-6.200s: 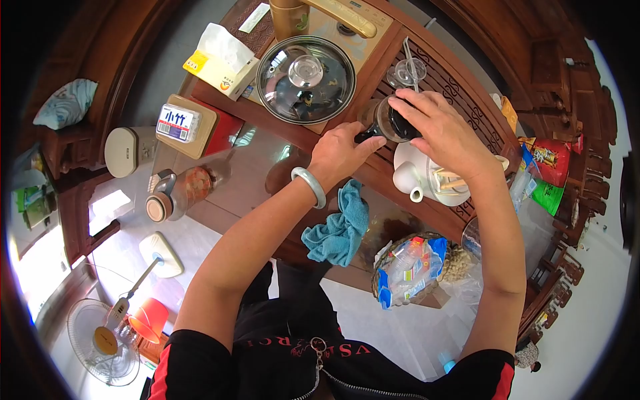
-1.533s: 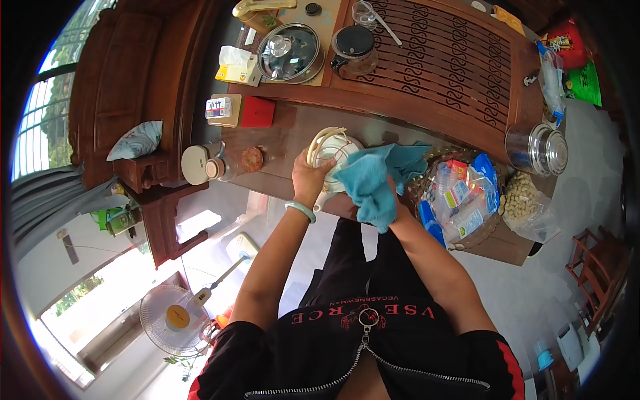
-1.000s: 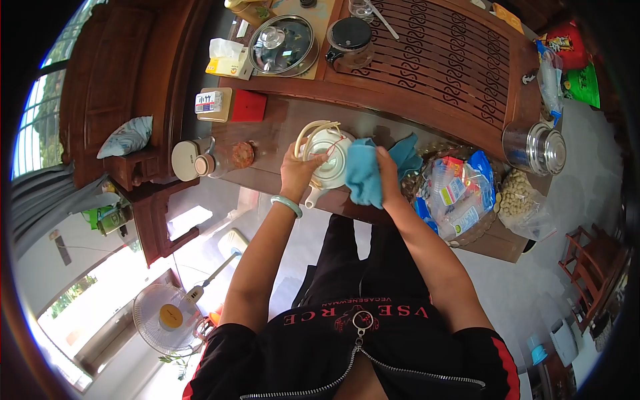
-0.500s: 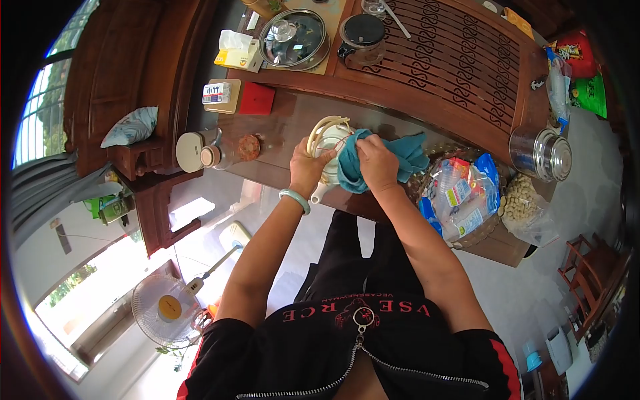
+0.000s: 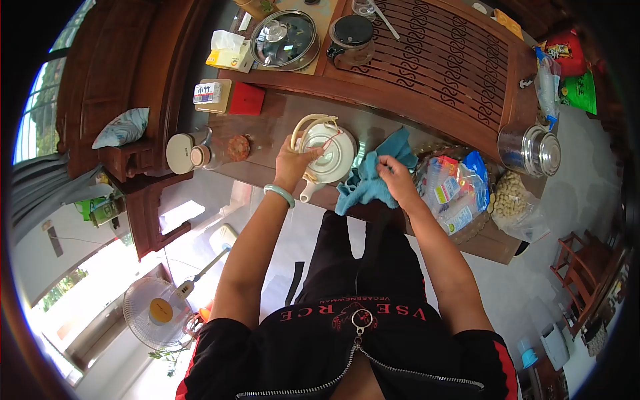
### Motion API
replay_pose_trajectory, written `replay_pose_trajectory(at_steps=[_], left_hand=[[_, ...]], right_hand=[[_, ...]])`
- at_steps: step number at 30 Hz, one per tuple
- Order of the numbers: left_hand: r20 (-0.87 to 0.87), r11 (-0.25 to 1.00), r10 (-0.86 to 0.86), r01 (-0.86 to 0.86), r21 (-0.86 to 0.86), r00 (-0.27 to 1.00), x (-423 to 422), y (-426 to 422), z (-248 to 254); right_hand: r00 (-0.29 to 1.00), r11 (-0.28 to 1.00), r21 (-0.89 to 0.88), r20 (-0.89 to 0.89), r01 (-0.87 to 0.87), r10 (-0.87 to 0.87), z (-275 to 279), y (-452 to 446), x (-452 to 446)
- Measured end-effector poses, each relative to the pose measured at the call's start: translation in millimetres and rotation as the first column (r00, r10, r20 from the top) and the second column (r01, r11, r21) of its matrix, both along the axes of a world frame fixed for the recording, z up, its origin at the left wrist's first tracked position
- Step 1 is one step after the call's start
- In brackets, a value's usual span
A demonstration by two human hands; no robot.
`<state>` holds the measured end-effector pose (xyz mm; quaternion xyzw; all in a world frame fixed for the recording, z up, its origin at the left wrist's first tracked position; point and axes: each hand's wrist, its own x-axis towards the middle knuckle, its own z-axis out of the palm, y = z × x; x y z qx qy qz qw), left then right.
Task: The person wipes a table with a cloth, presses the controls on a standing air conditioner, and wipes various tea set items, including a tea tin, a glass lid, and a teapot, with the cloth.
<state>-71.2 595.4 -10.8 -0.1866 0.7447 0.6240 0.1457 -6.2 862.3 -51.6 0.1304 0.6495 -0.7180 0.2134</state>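
A white teapot (image 5: 337, 159) with a cream looped handle (image 5: 308, 125) and a red string is near the front edge of the table, its spout pointing toward me. My left hand (image 5: 293, 164), with a jade-coloured bangle at the wrist, is closed around the handle side, thumb over the pot. To the right, my right hand (image 5: 398, 180) pinches a crumpled teal cloth (image 5: 361, 191). The cloth hangs beside the teapot, with a gap between them. Whether the pot rests on the table, I cannot tell.
Right of the cloth stand a tray of packaged snacks (image 5: 457, 190), a bag of peanuts (image 5: 512, 200) and a steel canister (image 5: 537, 152). Behind are a slatted tea tray (image 5: 427, 50), a glass jug (image 5: 353, 40) and a lidded pan (image 5: 285, 40). A glass bottle (image 5: 217, 150) lies left.
My right hand has drawn the teal cloth off the teapot toward the right, uncovering its round white body. My left hand keeps its hold. The view has shifted slightly.
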Motion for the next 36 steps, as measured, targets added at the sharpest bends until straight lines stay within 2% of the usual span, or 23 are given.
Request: replay_pose_trajectory(at_steps=[1, 4, 5, 7, 8, 11, 13, 16, 19, 20, 23, 25, 28, 29, 31, 34, 36], left_hand=[[0.007, 0.999, 0.007, -0.007, 0.033, 1.0, 0, 0, 1], [0.044, 1.0, 0.019, -0.019, 0.01, 0.999, -1, 2, 5], [0.039, 1.0, 0.018, -0.018, 0.016, 0.999, 0, 1, 3], [0.027, 0.999, 0.02, -0.02, 0.028, 0.999, 0, -2, -4], [0.029, 1.0, 0.028, -0.028, 0.013, 0.999, 2, -2, -3], [0.035, 0.999, 0.043, -0.043, -0.007, 0.998, -2, 7, 14], [0.064, 1.0, 0.028, -0.029, 0.011, 0.998, -3, 8, 21], [0.052, 0.998, -0.027, 0.03, -0.058, 0.998, -5, -2, 6], [0.033, 0.999, -0.036, 0.036, -0.013, 0.999, -4, -6, -5], [0.022, 0.998, -0.044, 0.045, -0.047, 0.999, -2, -7, -5], [-0.008, 0.994, -0.038, 0.037, -0.103, 0.999, -3, -3, -3], [-0.008, 0.996, 0.018, -0.018, -0.082, 1.0, -1, 1, 1], [0.039, 0.966, -0.017, 0.027, -0.259, 0.999, -4, 6, 11], [0.057, 0.974, -0.008, 0.021, -0.226, 0.998, -3, 6, 14], [0.087, 0.986, -0.001, 0.015, -0.163, 0.996, -7, 6, 23], [0.033, 0.979, -0.065, 0.071, -0.192, 0.997, -8, 2, 11], [0.094, 0.982, -0.044, 0.06, -0.177, 0.995, -6, 2, 14]], right_hand=[[0.999, 0.997, -0.063, 0.023, 0.037, -0.036, 10, 0, -10], [0.996, 0.986, -0.153, -0.053, 0.065, -0.074, 40, -26, -33], [0.962, 0.995, 0.023, -0.26, 0.098, -0.089, 33, -40, -38], [0.781, 0.909, 0.329, -0.624, 0.256, 0.005, 21, -69, -45], [0.812, 0.854, 0.478, -0.571, 0.208, 0.122, 25, -76, -32], [0.839, 0.868, 0.46, -0.535, 0.188, 0.102, 18, -75, -1], [0.841, 0.876, 0.465, -0.519, 0.127, 0.153, 19, -62, 12], [0.839, 0.866, 0.482, -0.519, 0.133, 0.16, 21, -57, 3], [0.837, 0.759, 0.646, -0.372, -0.076, 0.401, 55, -70, -36], [0.825, 0.664, 0.739, -0.3, -0.116, 0.478, 63, -77, -51], [0.817, 0.467, 0.875, -0.173, -0.129, 0.55, 75, -97, -72], [0.841, 0.538, 0.838, -0.223, -0.093, 0.493, 68, -91, -63], [0.849, 0.594, 0.802, -0.269, -0.064, 0.454, 60, -79, -58], [0.854, 0.605, 0.793, -0.269, -0.066, 0.445, 57, -77, -53], [0.847, 0.587, 0.806, -0.258, -0.076, 0.465, 57, -78, -53], [0.816, 0.518, 0.844, -0.2, -0.138, 0.543, 69, -89, -81], [0.818, 0.475, 0.862, -0.139, -0.177, 0.558, 74, -98, -78]])
